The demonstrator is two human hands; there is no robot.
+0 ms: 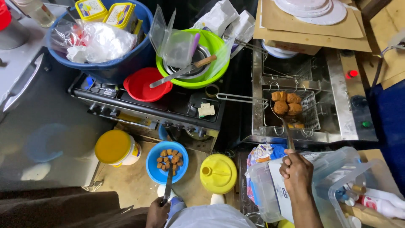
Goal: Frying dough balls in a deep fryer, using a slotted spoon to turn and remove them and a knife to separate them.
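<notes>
- Right hand [297, 171] grips a long-handled metal skimmer [288, 126] holding browned fried pieces [287, 103] over the wire fryer basket [312, 110].
- Left hand [157, 214], partly cut off, grips dark tongs [168, 183] above the blue bowl [157, 171].

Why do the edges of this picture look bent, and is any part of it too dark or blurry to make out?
Head view: the wide lens bows straight lines near the edges, such as the stove front. The fryer rim shines with glare and a red light glows. The lower left corner sits in dim, soft shadow. The right hand with its skimmer and the left hand look sharp.
</notes>
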